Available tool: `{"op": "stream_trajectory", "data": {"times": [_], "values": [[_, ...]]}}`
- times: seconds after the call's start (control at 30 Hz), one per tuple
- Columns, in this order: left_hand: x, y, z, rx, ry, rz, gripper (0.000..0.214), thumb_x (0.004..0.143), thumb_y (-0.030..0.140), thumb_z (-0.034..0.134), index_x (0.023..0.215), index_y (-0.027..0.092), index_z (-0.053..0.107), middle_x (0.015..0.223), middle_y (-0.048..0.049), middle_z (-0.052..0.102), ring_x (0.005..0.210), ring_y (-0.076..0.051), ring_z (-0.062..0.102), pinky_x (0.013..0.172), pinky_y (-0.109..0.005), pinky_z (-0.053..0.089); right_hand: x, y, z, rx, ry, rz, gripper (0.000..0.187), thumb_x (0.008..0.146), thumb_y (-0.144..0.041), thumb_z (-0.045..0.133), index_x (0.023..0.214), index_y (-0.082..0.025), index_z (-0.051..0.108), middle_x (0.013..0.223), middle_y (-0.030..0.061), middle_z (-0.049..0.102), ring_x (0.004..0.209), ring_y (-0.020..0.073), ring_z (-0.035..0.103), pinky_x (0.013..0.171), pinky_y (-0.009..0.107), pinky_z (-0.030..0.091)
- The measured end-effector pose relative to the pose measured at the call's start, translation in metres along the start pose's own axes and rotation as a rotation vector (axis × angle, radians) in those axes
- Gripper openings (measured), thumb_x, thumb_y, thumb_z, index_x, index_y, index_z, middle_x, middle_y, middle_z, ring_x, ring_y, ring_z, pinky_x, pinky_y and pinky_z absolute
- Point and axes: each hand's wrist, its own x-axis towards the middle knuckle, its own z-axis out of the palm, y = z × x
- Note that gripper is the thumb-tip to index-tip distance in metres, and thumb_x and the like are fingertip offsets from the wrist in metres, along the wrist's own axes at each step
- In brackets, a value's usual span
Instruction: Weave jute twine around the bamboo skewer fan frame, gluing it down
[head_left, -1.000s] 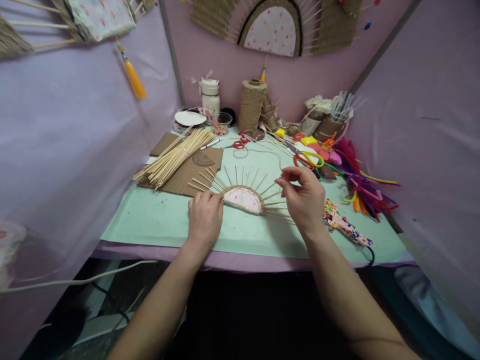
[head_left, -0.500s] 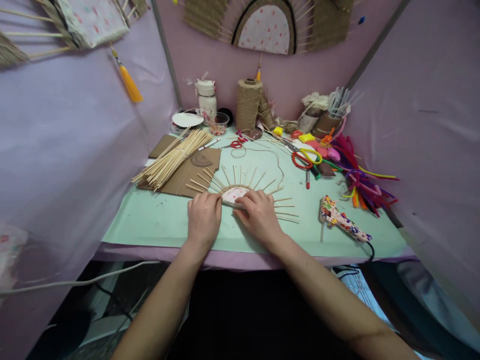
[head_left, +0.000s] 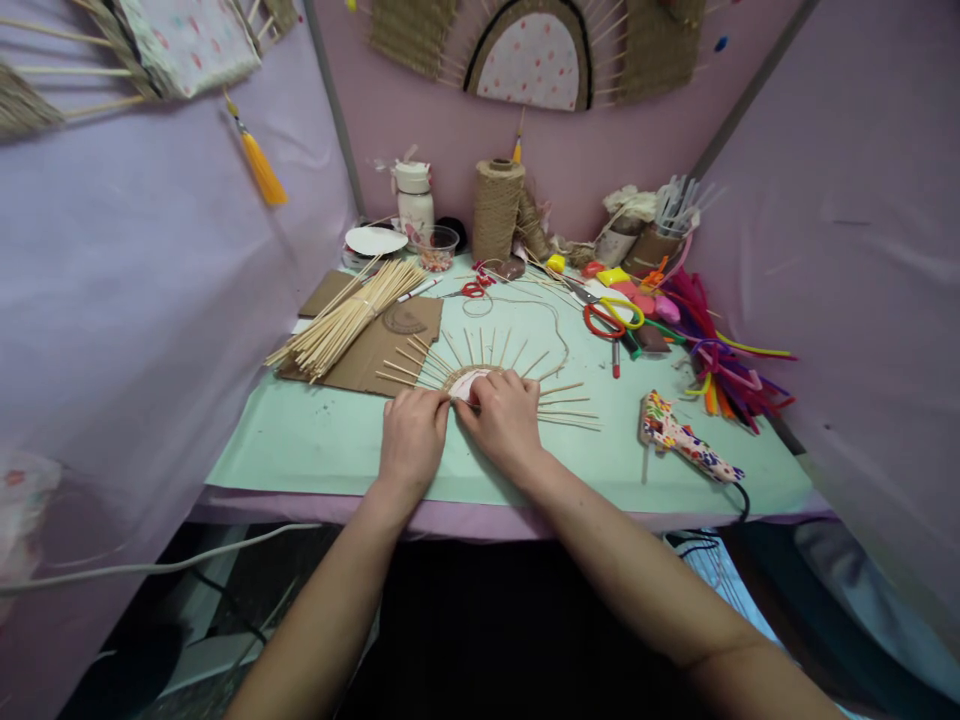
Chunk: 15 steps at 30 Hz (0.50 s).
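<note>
On the pale green table cover lies a half-round piece point(head_left: 463, 383) with a white, pink-specked middle, a twine-wrapped arch and thin wooden sticks fanning out from it. My left hand point(head_left: 412, 435) pinches its lower left corner between thumb and fingers. Curled over its lower edge, close beside the left fingertips, is my right hand point(head_left: 501, 418), which covers much of the right part. A length of twine point(head_left: 561, 345) curves over the table behind the sticks and runs toward the piece; where it ends is hidden.
A bundle of sticks point(head_left: 349, 318) rests on cardboard point(head_left: 416, 325) at the left. To the right lie a patterned glue gun point(head_left: 686, 440), scissors point(head_left: 615, 315) and colourful pipe cleaners point(head_left: 724, 365). A twine spool point(head_left: 496, 210) and white bottle point(head_left: 414, 200) stand at the back.
My right hand has slid left along the lower edge, closer to my left hand. The piece has turned slightly, its right-hand sticks now sitting a little higher.
</note>
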Motion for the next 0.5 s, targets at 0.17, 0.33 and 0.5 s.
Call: {"op": "stream_trajectory", "data": {"times": [0.17,0.33,0.5], "values": [[-0.007,-0.005,-0.01,-0.057,-0.04,-0.001,0.018,0.088,0.027,0.057,0.098,0.018,0.068,0.096,-0.0077,0.07,0.094,-0.026,0.06,0.083,-0.04,0.043,-0.009,0.01,-0.03,0.177,0.053,0.008,0.04,0.079,-0.033,0.069,0.114,-0.018,0.059,0.118,0.014,0.06,0.11,0.0311,0.05,0.095,0.049,0.03],[-0.023,0.025,-0.033,-0.474,0.162,-0.117,0.028,0.087,0.029,0.059,0.113,0.02,0.062,0.103,-0.0079,0.066,0.095,-0.021,0.061,0.086,-0.037,0.047,-0.033,0.023,-0.083,1.171,0.19,0.114,0.033,0.079,-0.03,0.066,0.112,-0.027,0.059,0.126,0.0069,0.056,0.122,0.0258,0.05,0.107,0.048,0.033],[-0.02,0.079,-0.028,-1.159,-0.014,-0.229,0.05,0.077,0.029,0.072,0.123,0.022,0.055,0.123,-0.0096,0.063,0.11,-0.021,0.062,0.087,-0.031,0.051,-0.047,0.017,-0.091,2.191,-0.179,0.488,0.025,0.079,-0.033,0.062,0.103,-0.025,0.065,0.112,0.0013,0.065,0.114,0.0192,0.059,0.106,0.038,0.042]]}}
